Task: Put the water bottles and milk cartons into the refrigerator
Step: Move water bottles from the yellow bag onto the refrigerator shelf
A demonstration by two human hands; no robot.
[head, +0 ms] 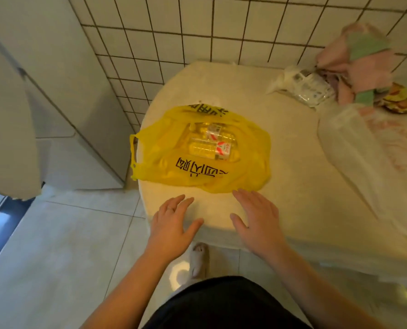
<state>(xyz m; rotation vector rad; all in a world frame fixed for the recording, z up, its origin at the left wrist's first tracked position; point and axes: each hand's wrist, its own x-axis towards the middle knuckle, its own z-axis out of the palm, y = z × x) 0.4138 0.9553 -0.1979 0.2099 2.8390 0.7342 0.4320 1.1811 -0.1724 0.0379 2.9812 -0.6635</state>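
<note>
Bottles point(210, 144) lie inside yellow bag point(245, 167) on table point(292, 162), near its left end. Left hand point(171, 224) and right hand point(257, 219) hover over the near edge, fingers straight, holding nothing. Right fingertips point(241, 193) just reach the bag's edge.

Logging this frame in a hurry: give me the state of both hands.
Left hand: open, fingers straight, holding nothing.
Right hand: open, fingers straight, holding nothing.

Warm dim light — edges warped, blurred.
</note>
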